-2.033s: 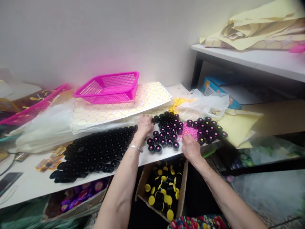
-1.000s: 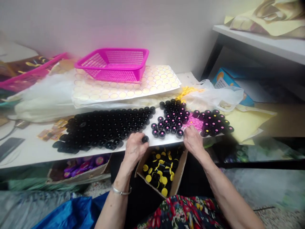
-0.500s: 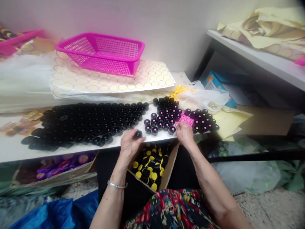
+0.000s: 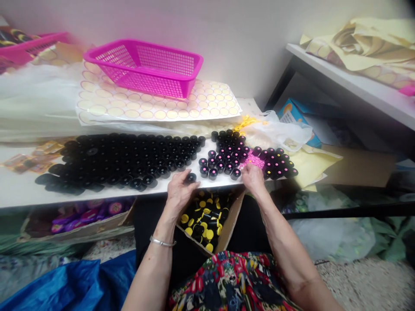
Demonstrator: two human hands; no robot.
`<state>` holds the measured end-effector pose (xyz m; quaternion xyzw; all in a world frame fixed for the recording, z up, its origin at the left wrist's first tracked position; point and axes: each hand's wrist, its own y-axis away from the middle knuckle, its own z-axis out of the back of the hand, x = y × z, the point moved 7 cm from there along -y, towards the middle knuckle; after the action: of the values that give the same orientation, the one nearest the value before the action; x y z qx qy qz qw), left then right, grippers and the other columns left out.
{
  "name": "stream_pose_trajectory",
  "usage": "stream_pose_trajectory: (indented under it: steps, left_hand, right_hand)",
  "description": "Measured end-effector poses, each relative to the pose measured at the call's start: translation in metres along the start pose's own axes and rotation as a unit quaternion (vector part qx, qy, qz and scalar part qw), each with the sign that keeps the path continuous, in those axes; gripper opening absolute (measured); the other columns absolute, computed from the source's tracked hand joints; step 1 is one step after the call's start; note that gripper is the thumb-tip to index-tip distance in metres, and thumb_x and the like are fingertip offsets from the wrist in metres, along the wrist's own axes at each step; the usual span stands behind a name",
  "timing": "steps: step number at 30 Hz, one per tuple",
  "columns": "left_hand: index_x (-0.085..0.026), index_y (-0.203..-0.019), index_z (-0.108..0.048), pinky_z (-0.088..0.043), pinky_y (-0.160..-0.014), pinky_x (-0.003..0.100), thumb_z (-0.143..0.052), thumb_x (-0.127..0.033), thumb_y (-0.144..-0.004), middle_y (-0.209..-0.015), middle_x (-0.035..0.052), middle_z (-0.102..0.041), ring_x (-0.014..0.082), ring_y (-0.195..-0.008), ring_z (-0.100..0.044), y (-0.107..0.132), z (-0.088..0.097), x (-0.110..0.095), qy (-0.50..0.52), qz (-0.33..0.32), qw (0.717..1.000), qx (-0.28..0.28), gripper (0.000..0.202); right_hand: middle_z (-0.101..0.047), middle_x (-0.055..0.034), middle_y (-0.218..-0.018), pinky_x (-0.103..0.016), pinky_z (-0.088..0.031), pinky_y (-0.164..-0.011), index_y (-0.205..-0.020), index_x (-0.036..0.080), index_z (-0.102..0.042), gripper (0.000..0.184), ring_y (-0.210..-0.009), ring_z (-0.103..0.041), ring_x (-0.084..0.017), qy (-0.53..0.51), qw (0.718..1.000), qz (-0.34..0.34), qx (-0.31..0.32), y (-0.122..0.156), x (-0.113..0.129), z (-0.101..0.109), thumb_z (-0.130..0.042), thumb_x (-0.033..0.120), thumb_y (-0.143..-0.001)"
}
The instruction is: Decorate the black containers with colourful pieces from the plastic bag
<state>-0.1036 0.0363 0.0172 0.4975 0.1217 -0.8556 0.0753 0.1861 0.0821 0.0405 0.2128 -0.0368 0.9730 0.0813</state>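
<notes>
My left hand (image 4: 179, 190) pinches a small black jar (image 4: 191, 177) at the front edge of the white table (image 4: 19, 190). My right hand (image 4: 253, 178) rests with curled fingers on a heap of small pink discs (image 4: 252, 161). A cluster of open black jars with pink dots inside (image 4: 227, 157) stands between my hands, and more of them (image 4: 279, 164) stand right of the discs. A large block of black jars (image 4: 129, 157) covers the table to the left. Below the table edge, a cardboard box (image 4: 207, 220) holds black jars with yellow caps.
A pink mesh basket (image 4: 145, 67) sits on sheets of round stickers (image 4: 155, 106) at the back. A clear bag with yellow pieces (image 4: 275, 129) lies at the right. A shelf with crumpled yellow paper (image 4: 356, 47) stands right. A box of purple items (image 4: 84, 216) sits under the table.
My left hand came back from the far jars to the table's front edge with one black jar. My right hand stayed at the pink discs. The view tilted downward.
</notes>
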Motion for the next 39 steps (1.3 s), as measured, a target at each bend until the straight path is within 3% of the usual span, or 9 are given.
stream_pose_trajectory:
  steps: [4, 8, 11, 14, 16, 19, 22, 29, 39]
  left_hand:
    - [-0.019, -0.105, -0.065, -0.045, -0.089, 0.035, -0.076, -0.043, -0.056, -0.101, 0.0054, -0.061, 0.0207, -0.094, -0.058, 0.001, 0.002, -0.002, -0.016, -0.006, 1.000, -0.011, 0.056]
    - [-0.020, -0.088, -0.068, -0.045, -0.086, 0.034, -0.075, -0.040, -0.057, -0.091, 0.0029, -0.064, 0.0200, -0.090, -0.056, 0.000, 0.002, -0.010, -0.036, -0.041, 0.998, -0.008, 0.037]
    - [-0.019, -0.083, -0.068, -0.045, -0.084, 0.033, -0.075, -0.036, -0.058, -0.087, 0.0023, -0.063, 0.0185, -0.087, -0.057, 0.004, 0.005, -0.014, -0.011, -0.031, 0.999, -0.023, 0.031]
    - [-0.018, -0.083, -0.066, -0.047, -0.078, 0.030, -0.075, -0.034, -0.058, -0.087, 0.0024, -0.063, 0.0166, -0.082, -0.058, 0.018, 0.004, -0.024, 0.034, -0.025, 0.999, -0.017, 0.031]
    - [-0.018, -0.082, -0.065, -0.047, -0.075, 0.029, -0.073, -0.029, -0.062, -0.086, 0.0020, -0.063, 0.0153, -0.080, -0.058, 0.032, 0.001, -0.040, 0.046, -0.055, 0.997, 0.006, 0.024]
    - [-0.019, -0.081, -0.064, -0.045, -0.075, 0.028, -0.068, -0.020, -0.066, -0.082, 0.0014, -0.063, 0.0146, -0.078, -0.057, 0.053, -0.005, -0.067, 0.034, -0.119, 0.992, 0.034, 0.015]
    - [-0.020, -0.081, -0.063, -0.045, -0.073, 0.028, -0.063, -0.017, -0.070, -0.079, 0.0019, -0.063, 0.0154, -0.078, -0.056, 0.069, -0.012, -0.085, 0.018, -0.155, 0.986, 0.055, 0.012]
    - [-0.018, -0.085, -0.062, -0.045, -0.069, 0.029, -0.057, -0.012, -0.065, -0.078, 0.0029, -0.063, 0.0160, -0.074, -0.054, 0.081, -0.022, -0.095, 0.017, -0.196, 0.978, 0.069, 0.021]
    - [-0.018, -0.082, -0.062, -0.045, -0.067, 0.029, -0.056, -0.010, -0.064, -0.075, 0.0023, -0.062, 0.0157, -0.072, -0.054, 0.081, -0.026, -0.090, 0.024, -0.185, 0.980, 0.074, 0.022]
  right_hand:
    - [-0.061, -0.0082, -0.073, -0.029, -0.039, -0.067, -0.075, 0.016, -0.064, 0.024, -0.072, -0.055, -0.020, -0.024, 0.999, 0.024, -0.008, 0.005, 0.001, 0.000, -0.042, 0.022, -0.081]
    - [-0.060, -0.0073, -0.082, -0.028, -0.037, -0.067, -0.078, 0.016, -0.065, 0.023, -0.075, -0.053, -0.018, 0.013, 0.998, 0.059, -0.017, 0.010, 0.009, -0.002, -0.042, 0.019, -0.080]
    - [-0.058, -0.0068, -0.080, -0.029, -0.037, -0.065, -0.075, 0.016, -0.062, 0.022, -0.073, -0.051, -0.018, 0.013, 0.997, 0.059, -0.039, 0.015, 0.009, 0.000, -0.041, 0.017, -0.080]
    - [-0.056, -0.0050, -0.077, -0.029, -0.038, -0.068, -0.074, 0.017, -0.058, 0.017, -0.074, -0.050, -0.017, -0.071, 0.989, 0.074, -0.104, 0.032, 0.013, 0.017, -0.043, 0.019, -0.081]
    - [-0.054, -0.0032, -0.074, -0.029, -0.040, -0.069, -0.074, 0.018, -0.057, 0.015, -0.074, -0.051, -0.016, -0.162, 0.971, 0.121, -0.130, 0.053, 0.027, 0.032, -0.045, 0.021, -0.083]
    - [-0.054, -0.0016, -0.073, -0.027, -0.042, -0.066, -0.076, 0.019, -0.058, 0.013, -0.070, -0.052, -0.014, -0.294, 0.927, 0.222, -0.071, 0.089, 0.060, 0.044, -0.048, 0.020, -0.085]
    - [-0.055, -0.0017, -0.076, -0.027, -0.044, -0.065, -0.080, 0.020, -0.061, 0.011, -0.071, -0.053, -0.013, -0.347, 0.897, 0.274, -0.024, 0.114, 0.085, 0.047, -0.051, 0.018, -0.085]
    - [-0.057, -0.0026, -0.074, -0.030, -0.044, -0.065, -0.082, 0.020, -0.063, 0.011, -0.073, -0.053, -0.015, -0.297, 0.895, 0.331, -0.020, 0.123, 0.094, 0.041, -0.054, 0.015, -0.084]
    - [-0.057, -0.0033, -0.074, -0.030, -0.044, -0.064, -0.081, 0.020, -0.063, 0.014, -0.073, -0.052, -0.015, -0.258, 0.899, 0.354, 0.000, 0.124, 0.097, 0.037, -0.051, 0.014, -0.084]
